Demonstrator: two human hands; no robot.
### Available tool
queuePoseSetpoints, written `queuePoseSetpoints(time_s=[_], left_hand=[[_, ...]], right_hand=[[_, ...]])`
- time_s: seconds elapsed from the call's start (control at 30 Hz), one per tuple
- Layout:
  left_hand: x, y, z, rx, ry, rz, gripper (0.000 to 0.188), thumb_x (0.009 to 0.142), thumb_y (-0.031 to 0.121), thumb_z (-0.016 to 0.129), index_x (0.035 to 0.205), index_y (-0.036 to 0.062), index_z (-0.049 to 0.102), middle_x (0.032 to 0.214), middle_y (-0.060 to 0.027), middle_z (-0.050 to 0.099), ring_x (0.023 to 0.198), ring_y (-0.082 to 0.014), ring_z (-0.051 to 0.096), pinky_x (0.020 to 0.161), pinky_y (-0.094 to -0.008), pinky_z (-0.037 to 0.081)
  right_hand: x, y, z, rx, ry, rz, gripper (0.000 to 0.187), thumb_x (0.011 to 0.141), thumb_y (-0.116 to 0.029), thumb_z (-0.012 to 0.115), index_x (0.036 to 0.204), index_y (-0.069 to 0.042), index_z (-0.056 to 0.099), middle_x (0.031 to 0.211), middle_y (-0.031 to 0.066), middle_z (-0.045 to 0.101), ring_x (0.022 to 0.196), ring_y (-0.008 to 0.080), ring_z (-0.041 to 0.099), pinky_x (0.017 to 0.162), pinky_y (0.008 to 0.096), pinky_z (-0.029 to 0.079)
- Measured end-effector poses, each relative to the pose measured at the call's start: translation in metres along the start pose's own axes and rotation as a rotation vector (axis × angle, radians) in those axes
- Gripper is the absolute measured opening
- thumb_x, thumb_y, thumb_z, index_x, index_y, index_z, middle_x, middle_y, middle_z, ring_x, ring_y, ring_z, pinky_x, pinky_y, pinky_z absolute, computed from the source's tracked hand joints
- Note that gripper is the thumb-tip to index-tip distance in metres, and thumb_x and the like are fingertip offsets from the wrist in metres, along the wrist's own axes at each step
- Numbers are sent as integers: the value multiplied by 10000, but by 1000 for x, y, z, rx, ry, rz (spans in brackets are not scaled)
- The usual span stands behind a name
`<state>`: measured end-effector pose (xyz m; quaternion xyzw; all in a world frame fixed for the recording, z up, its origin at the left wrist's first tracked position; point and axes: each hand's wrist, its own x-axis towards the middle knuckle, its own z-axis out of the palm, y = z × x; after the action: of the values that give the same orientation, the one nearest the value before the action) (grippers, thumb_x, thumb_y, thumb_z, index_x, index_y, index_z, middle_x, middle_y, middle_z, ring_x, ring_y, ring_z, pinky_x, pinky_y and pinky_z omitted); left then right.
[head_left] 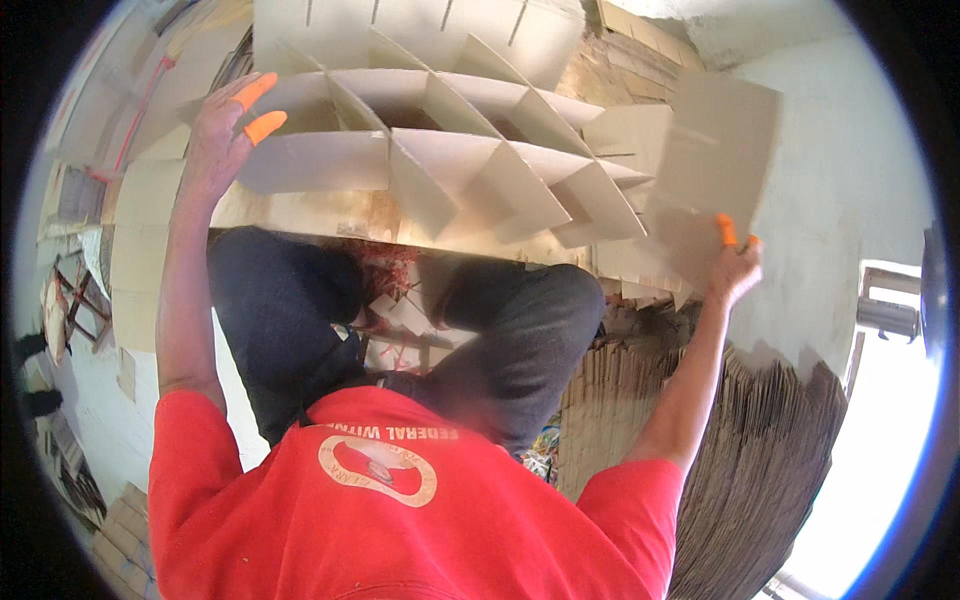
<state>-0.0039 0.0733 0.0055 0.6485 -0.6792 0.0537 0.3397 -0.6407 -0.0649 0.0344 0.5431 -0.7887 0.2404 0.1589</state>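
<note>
In front of my knees, a grid of interlocking cardboard dividers [445,155] stands on edge across a work surface [380,215]. My left hand [218,135], with orange finger covers on two of its digits, is open at the grid's left end. Whether it touches the cardboard I cannot tell. Out to the right, my right hand [736,268], also with orange finger covers, grips the lower edge of a flat cardboard sheet [722,145]. That sheet is raised beside the grid's right end.
Behind the grid lies a slotted cardboard sheet [425,25]. More cardboard pieces [625,135] lie at its right. A large stack of cardboard strips [740,460] fills the lower right, near a bright opening [870,440]. Cardboard panels [140,260] stand on my left.
</note>
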Motion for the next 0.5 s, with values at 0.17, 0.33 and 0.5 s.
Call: queuePoseSetpoints(time_s=[0.17,0.33,0.5], left_hand=[[-29,-13,-25,-4,-77,-126,525,755,240,787,1237,92,637,1192,-122,637,1156,-279,552,987,-368,431],[-51,-13,-19,-15,-78,-206,495,753,180,777,1227,130,646,1055,-109,636,1087,-274,556,923,-368,459],[-68,-20,-11,-226,-75,-312,356,754,12,736,1101,80,695,965,-120,619,925,-262,608,780,-358,507]], right_hand=[[-11,-131,-86,431,382,-237,523,799,-242,802,1225,9,629,1033,108,716,636,61,549,543,205,485],[-65,-236,-138,951,56,-758,515,805,-92,762,1285,-15,593,1170,104,679,818,90,650,724,208,539],[-138,-331,-142,1024,-428,-794,597,779,3,758,1337,-9,546,959,54,714,755,26,573,661,183,477]])
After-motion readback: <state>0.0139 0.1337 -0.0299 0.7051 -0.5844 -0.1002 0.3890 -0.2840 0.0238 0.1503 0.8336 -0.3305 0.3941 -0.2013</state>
